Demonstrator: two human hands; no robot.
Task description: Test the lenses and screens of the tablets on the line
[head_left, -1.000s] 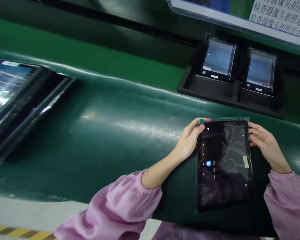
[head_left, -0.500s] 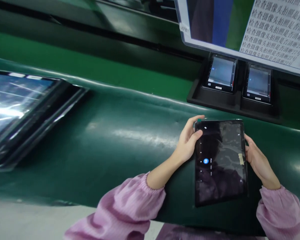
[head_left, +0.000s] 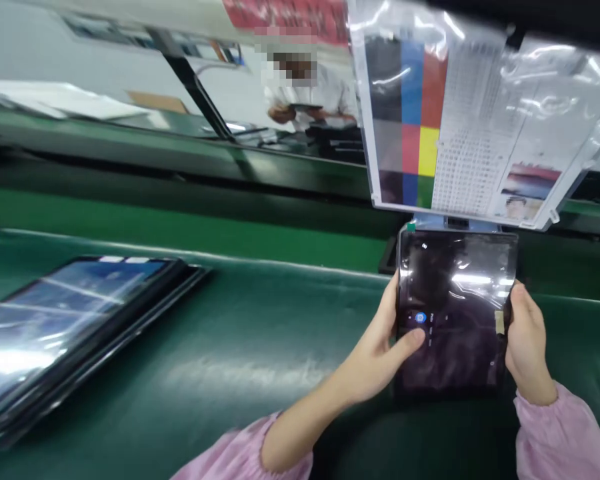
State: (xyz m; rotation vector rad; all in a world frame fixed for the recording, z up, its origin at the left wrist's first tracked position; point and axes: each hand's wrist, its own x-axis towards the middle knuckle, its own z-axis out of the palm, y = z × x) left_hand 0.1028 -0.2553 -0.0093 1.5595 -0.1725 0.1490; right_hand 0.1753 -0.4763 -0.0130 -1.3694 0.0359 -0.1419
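Observation:
Between my two hands is a black tablet (head_left: 460,360), tilted up, with a mostly dark screen and a blue round icon on it. A yellowish sticker sits near its right edge and a green tab at its upper left corner. My left hand (head_left: 380,353) grips the left edge, its thumb lying over the screen by the blue icon. My right hand (head_left: 527,333) clasps the right edge, thumb toward the front; its other fingers are partly hidden behind the tablet.
A sleeved chart (head_left: 410,127) with colour blocks and printed text stands behind the tablet. At left, a stack of tablets (head_left: 85,293) lies on the green table mat (head_left: 220,400). Across the bench, a person (head_left: 307,100) holds a dark flat thing. A black tray (head_left: 387,257) is mostly hidden.
The tablet has been raised and tilted up toward the chart, covering the tray. My left thumb has moved down the screen to near the blue icon. The camera view has tilted upward.

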